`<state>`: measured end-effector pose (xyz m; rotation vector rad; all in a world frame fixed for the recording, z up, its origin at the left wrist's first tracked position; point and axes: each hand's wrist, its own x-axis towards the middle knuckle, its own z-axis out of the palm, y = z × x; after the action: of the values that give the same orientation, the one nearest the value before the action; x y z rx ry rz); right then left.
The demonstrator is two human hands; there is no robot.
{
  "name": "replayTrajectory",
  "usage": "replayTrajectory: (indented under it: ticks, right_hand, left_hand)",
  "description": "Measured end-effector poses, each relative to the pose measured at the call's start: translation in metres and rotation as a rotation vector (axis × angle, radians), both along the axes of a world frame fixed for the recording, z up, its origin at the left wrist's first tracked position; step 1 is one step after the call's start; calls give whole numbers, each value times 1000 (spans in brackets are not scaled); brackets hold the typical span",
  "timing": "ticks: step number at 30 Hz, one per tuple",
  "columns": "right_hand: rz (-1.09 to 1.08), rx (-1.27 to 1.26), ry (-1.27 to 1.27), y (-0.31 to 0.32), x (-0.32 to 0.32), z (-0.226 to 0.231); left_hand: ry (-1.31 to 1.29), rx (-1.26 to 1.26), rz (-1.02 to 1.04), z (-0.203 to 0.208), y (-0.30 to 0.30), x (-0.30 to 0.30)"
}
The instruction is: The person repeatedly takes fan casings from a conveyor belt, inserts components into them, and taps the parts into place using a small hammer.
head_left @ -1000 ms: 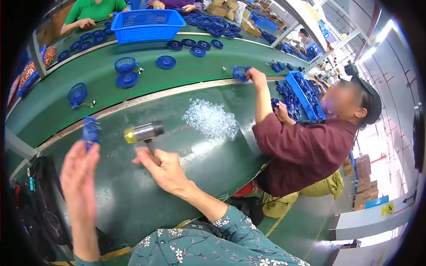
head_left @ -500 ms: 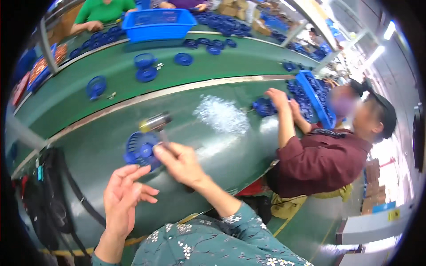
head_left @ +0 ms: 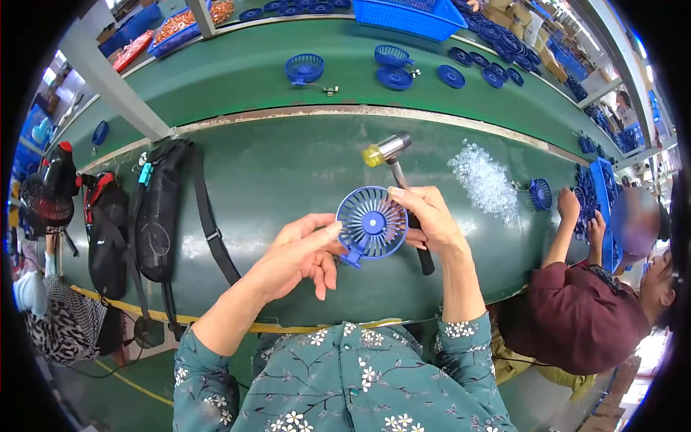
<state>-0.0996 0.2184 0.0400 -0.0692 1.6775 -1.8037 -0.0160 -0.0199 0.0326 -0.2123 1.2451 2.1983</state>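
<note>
A round blue slatted fan housing is held up over the green bench, with its open slats facing me. My left hand pinches its left rim, thumb on top, the other fingers curled below. At the opposite rim, my right hand grips it with the thumb at the upper edge. Its remaining fingers are partly hidden behind the housing. A mallet with a yellow-and-metal head lies on the bench just beyond, its dark handle passing beneath my right hand.
Small clear plastic pieces lie heaped to the right of the mallet. A co-worker in a maroon shirt handles blue parts near a blue crate. Black bags rest on the left. Blue fan parts sit on the green conveyor.
The view has swung left. The fan housing has come up off the bench, and my left hand, earlier apart from it, now holds its left rim.
</note>
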Motion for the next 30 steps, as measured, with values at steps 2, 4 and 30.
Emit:
replayTrajectory:
  ticks: [2,4,30]
  right_hand:
    - [33,31,-15,0,-4,-4]
    - [97,60,-43,0,-7,-4]
    - [-132,299,479,-46,7,2]
  left_hand:
    - [-17,31,-72,0,4,0]
    - [-22,48,-94,-1,8,2]
    - [-51,189,190,-18,28,12]
